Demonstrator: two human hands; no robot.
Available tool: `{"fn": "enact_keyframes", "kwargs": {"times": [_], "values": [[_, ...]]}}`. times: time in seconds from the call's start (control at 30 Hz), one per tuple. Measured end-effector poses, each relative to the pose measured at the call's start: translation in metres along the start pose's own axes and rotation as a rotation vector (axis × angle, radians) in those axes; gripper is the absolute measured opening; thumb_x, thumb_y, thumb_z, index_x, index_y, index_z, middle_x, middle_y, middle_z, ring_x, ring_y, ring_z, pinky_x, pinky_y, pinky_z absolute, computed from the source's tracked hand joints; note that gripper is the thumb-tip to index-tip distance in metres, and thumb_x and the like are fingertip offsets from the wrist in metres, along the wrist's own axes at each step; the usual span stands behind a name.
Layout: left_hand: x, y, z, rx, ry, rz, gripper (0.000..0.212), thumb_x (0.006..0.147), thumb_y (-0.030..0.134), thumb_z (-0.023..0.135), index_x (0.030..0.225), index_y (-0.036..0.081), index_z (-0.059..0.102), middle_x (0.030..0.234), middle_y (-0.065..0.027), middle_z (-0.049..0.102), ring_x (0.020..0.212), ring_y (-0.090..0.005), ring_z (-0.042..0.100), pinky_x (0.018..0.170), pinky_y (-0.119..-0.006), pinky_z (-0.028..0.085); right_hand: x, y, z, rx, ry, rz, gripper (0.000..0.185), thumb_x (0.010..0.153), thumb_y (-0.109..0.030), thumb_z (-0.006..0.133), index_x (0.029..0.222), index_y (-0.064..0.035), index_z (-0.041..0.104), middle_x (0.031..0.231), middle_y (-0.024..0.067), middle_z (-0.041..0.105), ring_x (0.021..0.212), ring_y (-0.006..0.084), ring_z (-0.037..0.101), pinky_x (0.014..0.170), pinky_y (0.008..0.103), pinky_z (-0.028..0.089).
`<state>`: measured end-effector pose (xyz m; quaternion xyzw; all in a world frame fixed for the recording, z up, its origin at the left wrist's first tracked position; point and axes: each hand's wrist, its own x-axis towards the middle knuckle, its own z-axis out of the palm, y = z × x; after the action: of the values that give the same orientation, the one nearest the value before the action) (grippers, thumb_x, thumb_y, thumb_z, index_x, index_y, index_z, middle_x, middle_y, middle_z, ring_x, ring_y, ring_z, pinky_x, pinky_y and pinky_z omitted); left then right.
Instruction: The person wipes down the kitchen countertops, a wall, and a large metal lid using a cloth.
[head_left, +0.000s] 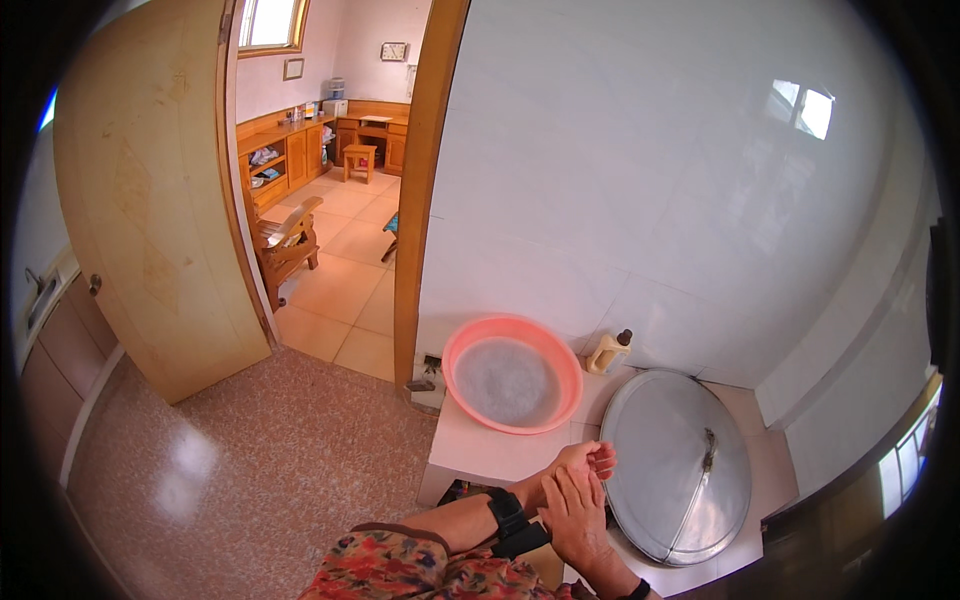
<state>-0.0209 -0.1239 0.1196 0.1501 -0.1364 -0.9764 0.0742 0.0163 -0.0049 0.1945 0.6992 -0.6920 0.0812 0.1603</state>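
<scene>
My left hand (592, 454) reaches in from the left, its fingers loosely curled and nothing visible in them. Across its wrist lies my right hand (576, 504), fingers wrapped over the skin. A black strap (508, 511) circles my left forearm. Beyond both hands, a pink plastic basin (574, 367) stands on a tiled counter (480, 450) and holds greyish, sudsy water (508, 381). To the right of my hands lies a large round metal lid (652, 457) with a handle at its middle. Between basin and lid, against the wall, is a cream bottle (608, 354) with a dark cap.
A wooden door (157, 202) stands open at left, beside a doorway with a wooden frame (424, 195). Through it are a wooden armchair (289, 240), a stool (359, 160) and low cabinets (298, 154). Speckled floor (300, 442) lies left of the counter; a tiled wall (600, 187) rises behind.
</scene>
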Motion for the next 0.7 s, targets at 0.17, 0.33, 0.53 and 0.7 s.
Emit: {"fn": "enact_keyframes", "kwargs": {"times": [0.17,0.33,0.53,0.7], "values": [[0.003,0.012,0.002,0.006,0.089,0.059,0.023,0.091,0.021,0.041,0.103,0.005,0.052,0.091,-0.0042,0.057,0.085,-0.0163,0.057,0.078,-0.031,0.048,0.007,0.015,0.0,-0.003,0.009,0.02,0.049,0.075,-0.02,0.061,0.118,-0.0029,0.049,0.123,0.0133,0.048,0.123,0.0274,0.037,0.104,0.0465,0.022],[-0.005,0.001,-0.005,0.031,-0.002,0.001,0.02,0.09,0.021,0.045,0.102,0.006,0.052,0.088,-0.004,0.058,0.083,-0.0155,0.057,0.076,-0.029,0.048,-0.011,0.0,0.003,0.021,0.005,0.009,0.047,0.075,-0.018,0.061,0.118,-0.0019,0.049,0.122,0.0131,0.048,0.123,0.028,0.037,0.104,0.0459,0.022],[-0.005,0.011,0.009,-0.024,0.054,0.037,0.019,0.089,0.021,0.048,0.1,0.007,0.053,0.085,-0.0041,0.058,0.079,-0.0158,0.058,0.073,-0.029,0.049,0.006,0.015,-0.002,-0.036,0.062,-0.009,0.047,0.075,-0.021,0.062,0.116,-0.0019,0.05,0.12,0.0118,0.05,0.119,0.0276,0.041,0.1,0.0465,0.027],[-0.009,-0.008,0.008,0.065,0.143,0.02,0.018,0.09,0.016,0.044,0.103,0.004,0.049,0.092,-0.006,0.057,0.085,-0.017,0.056,0.076,-0.032,0.049,-0.016,0.003,-0.004,0.025,0.046,0.052,0.044,0.076,-0.018,0.06,0.116,-0.0015,0.05,0.12,0.0119,0.05,0.12,0.0271,0.04,0.102,0.0451,0.025]]}}
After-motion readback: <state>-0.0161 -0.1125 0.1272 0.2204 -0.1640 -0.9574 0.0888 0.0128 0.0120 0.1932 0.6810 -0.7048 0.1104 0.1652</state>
